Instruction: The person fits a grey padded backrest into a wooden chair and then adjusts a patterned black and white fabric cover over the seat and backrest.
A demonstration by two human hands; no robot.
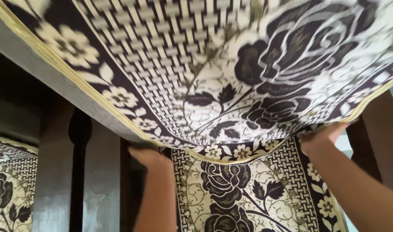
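Note:
A large seat cushion [230, 73] in black and cream floral fabric with a lattice pattern and yellow piping fills the upper view, tilted up. My left hand [150, 157] grips its lower left edge from beneath, fingers hidden under the fabric. At the lower right edge my right hand [321, 136] also holds the cushion, fingertips tucked under the piping. Below the raised cushion lies a second cushion [248, 193] of the same fabric, flat between my forearms.
A dark wooden frame post [54, 172] of the seat stands at the left. Another matching cushion [7, 193] shows at the far left. Dark wood [377, 129] also rises at the right behind my right arm.

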